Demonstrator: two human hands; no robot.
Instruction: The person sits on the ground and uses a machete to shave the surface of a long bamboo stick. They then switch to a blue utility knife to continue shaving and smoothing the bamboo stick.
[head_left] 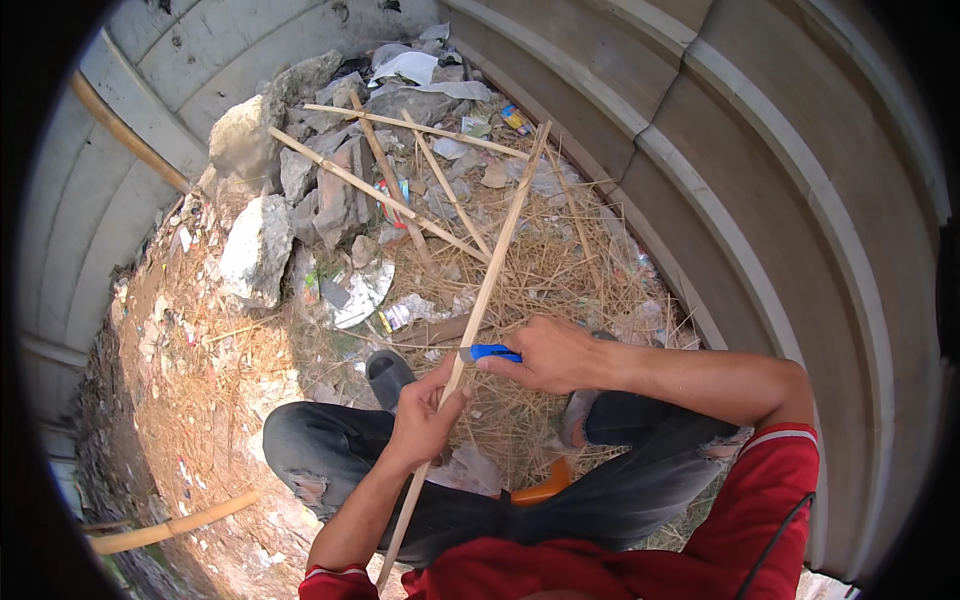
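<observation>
Steadiness seems to be why the long pale strip is held aslant over the lap, its near end run back beside the red shirt; whether that end is braced there cannot be told. Partway along, the strip is wrapped by the left hand, whose fingers are curled around it. At the strip's right, a blue-handled knife is clasped in the closed right hand, its blade set at the strip just beyond the left hand, probably so that firm support is given close to the blade. The jeans are spread at the knees on either side of the strip, apparently for elbow room. Beyond its left side, thinner strips are laid crosswise over rubble.
</observation>
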